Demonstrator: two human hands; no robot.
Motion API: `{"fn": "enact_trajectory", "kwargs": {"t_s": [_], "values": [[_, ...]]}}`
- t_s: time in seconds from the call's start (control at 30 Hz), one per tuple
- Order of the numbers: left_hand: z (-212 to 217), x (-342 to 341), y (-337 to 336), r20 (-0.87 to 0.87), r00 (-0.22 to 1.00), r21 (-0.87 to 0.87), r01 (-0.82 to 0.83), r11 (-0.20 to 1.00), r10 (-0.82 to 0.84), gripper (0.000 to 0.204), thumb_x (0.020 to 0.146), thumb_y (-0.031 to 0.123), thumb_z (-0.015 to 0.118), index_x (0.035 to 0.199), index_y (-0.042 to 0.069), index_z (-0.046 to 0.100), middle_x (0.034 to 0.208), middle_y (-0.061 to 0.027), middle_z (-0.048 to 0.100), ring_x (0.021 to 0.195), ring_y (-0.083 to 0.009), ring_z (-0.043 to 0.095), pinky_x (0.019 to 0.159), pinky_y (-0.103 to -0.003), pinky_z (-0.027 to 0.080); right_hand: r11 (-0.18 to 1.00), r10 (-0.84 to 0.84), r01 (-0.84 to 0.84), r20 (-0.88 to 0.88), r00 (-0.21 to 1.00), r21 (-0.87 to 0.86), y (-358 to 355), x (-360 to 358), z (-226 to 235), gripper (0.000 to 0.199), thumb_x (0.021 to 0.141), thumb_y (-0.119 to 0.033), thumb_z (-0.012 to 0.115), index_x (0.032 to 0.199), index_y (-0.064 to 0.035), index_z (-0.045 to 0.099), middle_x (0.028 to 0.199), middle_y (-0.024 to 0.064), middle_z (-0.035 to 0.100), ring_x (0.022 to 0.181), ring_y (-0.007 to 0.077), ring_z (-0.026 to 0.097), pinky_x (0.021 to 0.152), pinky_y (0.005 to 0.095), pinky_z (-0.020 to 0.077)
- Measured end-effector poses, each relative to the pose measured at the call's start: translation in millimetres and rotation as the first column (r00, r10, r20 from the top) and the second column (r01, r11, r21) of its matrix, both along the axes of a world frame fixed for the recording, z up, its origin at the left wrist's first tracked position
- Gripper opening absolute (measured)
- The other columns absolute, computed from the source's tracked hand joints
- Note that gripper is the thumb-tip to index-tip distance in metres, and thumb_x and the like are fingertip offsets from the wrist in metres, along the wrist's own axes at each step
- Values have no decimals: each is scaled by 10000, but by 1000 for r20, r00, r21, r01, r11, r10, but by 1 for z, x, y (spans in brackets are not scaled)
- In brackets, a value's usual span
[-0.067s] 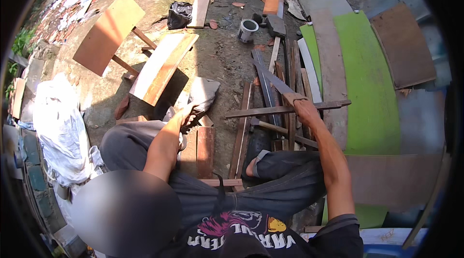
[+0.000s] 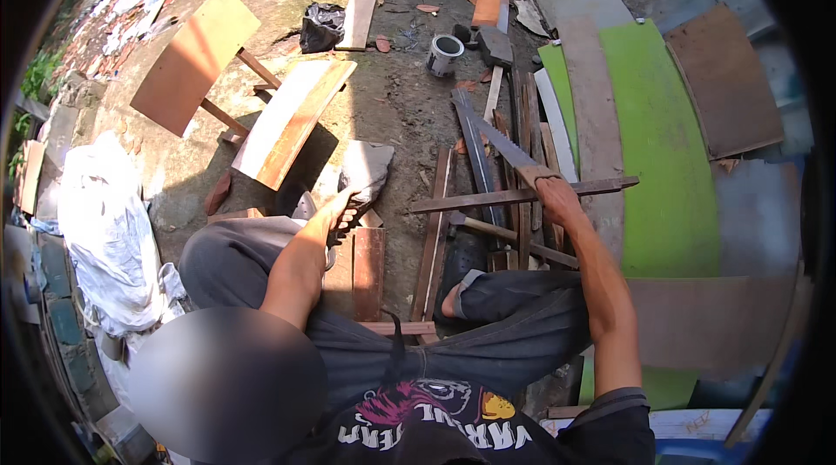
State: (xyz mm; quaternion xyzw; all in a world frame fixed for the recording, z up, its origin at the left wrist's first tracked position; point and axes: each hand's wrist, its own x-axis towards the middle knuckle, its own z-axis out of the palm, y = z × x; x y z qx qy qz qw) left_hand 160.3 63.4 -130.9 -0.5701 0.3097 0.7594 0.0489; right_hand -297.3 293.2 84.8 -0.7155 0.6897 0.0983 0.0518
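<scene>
A handsaw [image 2: 501,138] with a wooden handle is gripped in my right hand [image 2: 562,201], its blade pointing away and to the left. A long dark wooden strip [image 2: 470,201] lies crosswise at the same hand and seems held along with the handle; the exact grip is hidden. My left hand [image 2: 342,209] is low beside a rough grey block [image 2: 367,171], thumb close to its lower edge. Its fingers are bent but apart, and I cannot tell whether they touch the block. Below that hand are reddish-brown boards [image 2: 368,262].
A hammer [image 2: 514,239] lies among several wooden strips near my right foot. Green sheeting and boards [image 2: 662,143] cover the right side. Ahead stand an open paint can [image 2: 445,56] and a small wooden seat with a backrest [image 2: 296,121]. White cloth [image 2: 109,230] is at left.
My right hand has shifted slightly to the right, and the saw and wooden strip have moved with it. My left hand has edged a little toward the grey block.
</scene>
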Motion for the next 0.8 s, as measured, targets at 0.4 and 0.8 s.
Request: {"fn": "enact_trajectory", "kwargs": {"t_s": [0.4, 0.8], "values": [[21, -65, 74, 24, 976, -96, -215, 972, 218, 834, 653, 682, 687, 1216, 76, 583, 966, -84, 581, 823, -193, 543, 718, -357, 451, 888, -330, 382, 222, 917, -256, 15, -5, 19, 224, 761, 11, 612, 935, 0, 472, 886, 258, 569, 907, 482, 530, 765, 556, 407], [11, -97, 51, 265, 774, -89, 614, 784, -576, 804, 798, 734, 499, 1064, -4, 676, 927, -133, 705, 787, -228, 636, 657, -404, 486, 905, -287, 346, 244, 926, -249, -7, -5, 9, 201, 789, -10, 617, 930, -3, 473, 904, 260, 566, 903, 481, 517, 758, 546, 396]]}}
